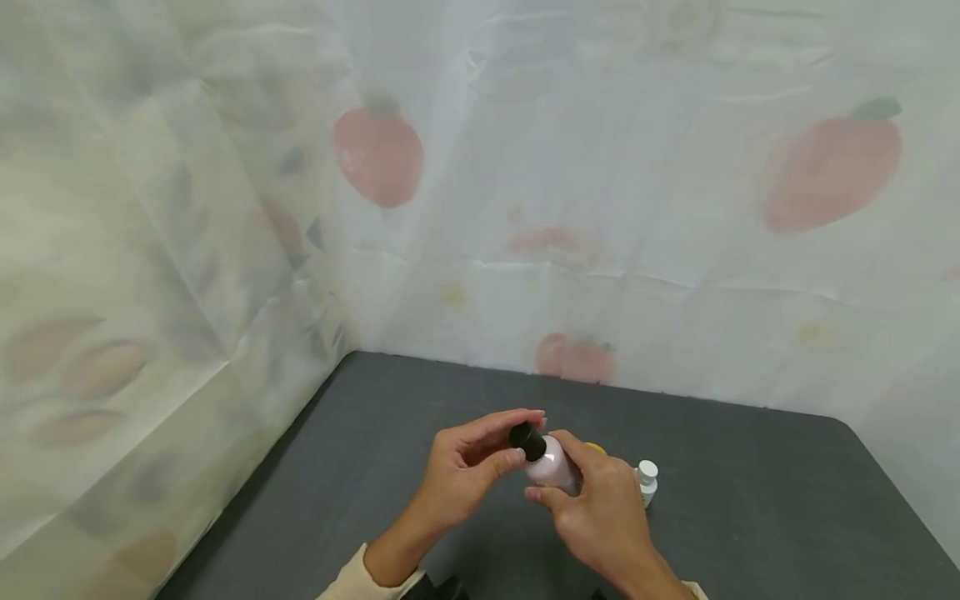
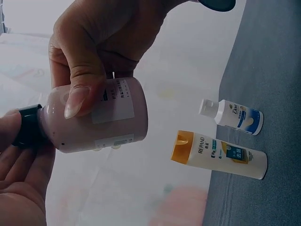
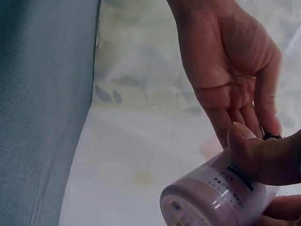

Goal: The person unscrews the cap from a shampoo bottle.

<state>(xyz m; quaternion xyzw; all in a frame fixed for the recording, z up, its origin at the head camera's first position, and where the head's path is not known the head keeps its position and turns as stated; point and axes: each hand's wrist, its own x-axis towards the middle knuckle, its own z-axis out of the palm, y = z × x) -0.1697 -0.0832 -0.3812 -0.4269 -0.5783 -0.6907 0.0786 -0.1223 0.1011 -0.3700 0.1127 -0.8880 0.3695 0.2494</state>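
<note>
Above the dark table, my right hand (image 1: 603, 504) grips a pale pink bottle (image 1: 553, 469) around its body, thumb across the label side. The bottle tilts, its black cap (image 1: 527, 441) pointing up and to the left. My left hand (image 1: 456, 477) pinches that cap between thumb and fingers. In the left wrist view the cap (image 2: 28, 125) sits against the bottle's neck; whether it is loose I cannot tell. The right wrist view shows the bottle's base (image 3: 183, 212) and printed label, while the cap is mostly hidden by the right thumb.
Beyond the right hand stand a small white bottle (image 1: 647, 479) with a blue label and a white shampoo bottle (image 2: 225, 157) with a golden-yellow cap (image 1: 596, 448). The grey table (image 1: 750, 500) meets fruit-printed sheeting (image 1: 637, 167) at the back and left.
</note>
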